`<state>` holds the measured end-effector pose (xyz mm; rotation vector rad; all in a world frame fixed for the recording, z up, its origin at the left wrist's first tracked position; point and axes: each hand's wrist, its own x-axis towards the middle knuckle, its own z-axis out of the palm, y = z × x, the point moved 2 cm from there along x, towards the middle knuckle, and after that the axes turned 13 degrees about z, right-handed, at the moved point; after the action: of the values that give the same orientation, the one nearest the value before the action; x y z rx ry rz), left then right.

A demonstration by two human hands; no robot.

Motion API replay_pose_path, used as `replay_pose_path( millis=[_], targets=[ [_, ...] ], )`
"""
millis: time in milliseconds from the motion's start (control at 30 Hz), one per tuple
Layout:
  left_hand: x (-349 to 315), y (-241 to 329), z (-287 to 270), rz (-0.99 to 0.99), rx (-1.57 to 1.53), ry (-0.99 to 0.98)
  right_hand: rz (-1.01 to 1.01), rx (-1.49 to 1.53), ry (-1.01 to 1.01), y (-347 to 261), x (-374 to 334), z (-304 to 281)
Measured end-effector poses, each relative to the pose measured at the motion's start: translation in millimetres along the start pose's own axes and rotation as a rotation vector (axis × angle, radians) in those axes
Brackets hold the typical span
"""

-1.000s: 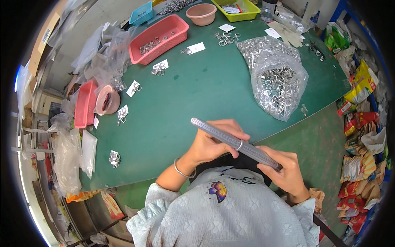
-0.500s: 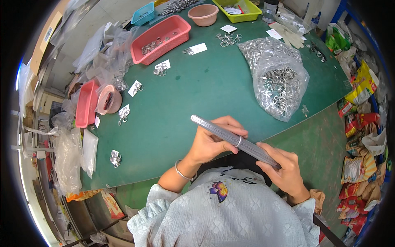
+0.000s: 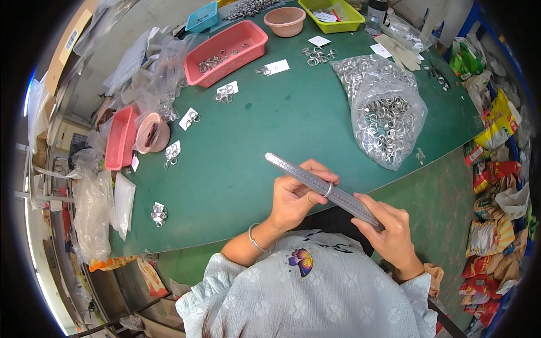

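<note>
A grey tapered ring mandrel (image 3: 297, 173) with marked scales slants across in front of my body. Its thick lower end is gripped by my right hand (image 3: 390, 230), thumb and fingers closed on it. A plain silver ring (image 3: 328, 190) encircles the mandrel about midway. My left hand (image 3: 291, 198) pinches at that ring with thumb and fingers on either side of the mandrel. The thin tip points up and left, over the green table (image 3: 248, 174). Part of the left fingers is hidden behind the mandrel.
An open clear bag of rings (image 3: 389, 121) lies at right. Small ring piles with white cards (image 3: 228, 90) run along the left and far side. Pink baskets (image 3: 225, 59), a peach bowl (image 3: 284, 22) and a lime tray (image 3: 332, 17) stand behind. Snack packets (image 3: 487, 231) line the right.
The view has shifted slightly, so the table things sit a little differently. Both hands keep their hold on the ring and mandrel, with little visible movement.
</note>
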<state>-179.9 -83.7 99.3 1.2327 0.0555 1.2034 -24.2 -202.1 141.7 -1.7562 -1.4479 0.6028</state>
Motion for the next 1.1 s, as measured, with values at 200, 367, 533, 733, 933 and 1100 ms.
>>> replay_pose_path(
  millis=[200,367,533,733,933,1100],
  targets=[
    [1.9,5.2,-15.4,0.042,-0.008,0.234,0.017,0.018,0.023,3.2,-0.9,-0.1],
    [14.2,22.4,-35.7,0.028,0.036,0.303,0.115,0.054,-0.037,12.6,-3.4,-3.6],
    [8.6,9.7,-41.7,-0.203,-0.591,0.637,0.198,0.270,-0.079,15.9,-3.5,-0.2],
    [5.7,16.3,-39.8,-0.444,-0.973,0.627,0.450,0.535,-0.199,35.9,-7.1,3.2],
    [6.4,19.1,-37.2,-0.456,-1.063,0.580,0.562,0.660,-0.260,44.7,-7.5,11.7],
    [2.3,10.3,-46.5,-0.452,-0.916,0.620,0.583,0.664,-0.314,49.7,-2.8,20.2]
  ],
)
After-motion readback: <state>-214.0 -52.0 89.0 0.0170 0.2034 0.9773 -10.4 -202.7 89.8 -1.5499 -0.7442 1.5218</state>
